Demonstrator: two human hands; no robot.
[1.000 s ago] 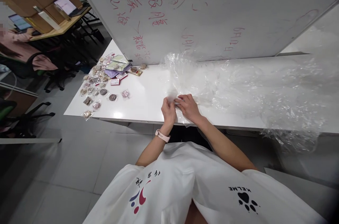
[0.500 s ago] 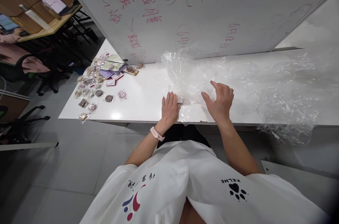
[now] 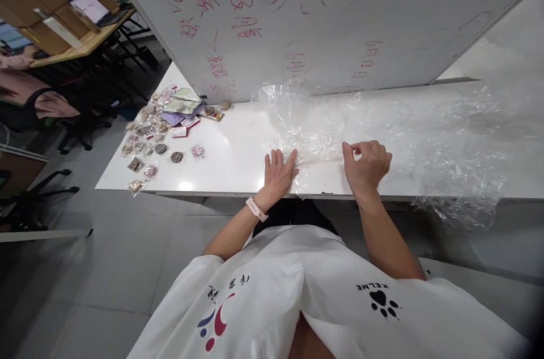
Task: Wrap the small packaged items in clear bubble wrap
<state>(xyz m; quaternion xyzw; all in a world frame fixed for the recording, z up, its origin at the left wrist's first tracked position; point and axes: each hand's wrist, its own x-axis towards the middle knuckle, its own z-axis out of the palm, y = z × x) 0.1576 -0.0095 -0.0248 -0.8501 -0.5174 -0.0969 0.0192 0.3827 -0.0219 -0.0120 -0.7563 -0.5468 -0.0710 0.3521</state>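
Observation:
A crinkled sheet of clear plastic film [image 3: 312, 135] lies on the white table in front of me, with a row of small marks along its far edge. My left hand [image 3: 278, 176] rests on the near left part of the film, palm down and fingers spread. To the right, my right hand [image 3: 366, 165] is closed in a pinch at the film's right side, thumb against the curled index finger. The film's edge runs up to those fingertips, though the bit between them is hard to see.
A big loose heap of clear plastic [image 3: 459, 161] covers the table's right side and hangs over its front edge. Several small wrapped snacks [image 3: 160, 148] and flat packets [image 3: 182, 101] lie at the left end. A whiteboard [image 3: 323, 19] stands along the back of the table [image 3: 229, 161].
My right hand has shifted right and gone from open fingers to a pinch on the film. My left hand has moved slightly right, its fingers now more spread.

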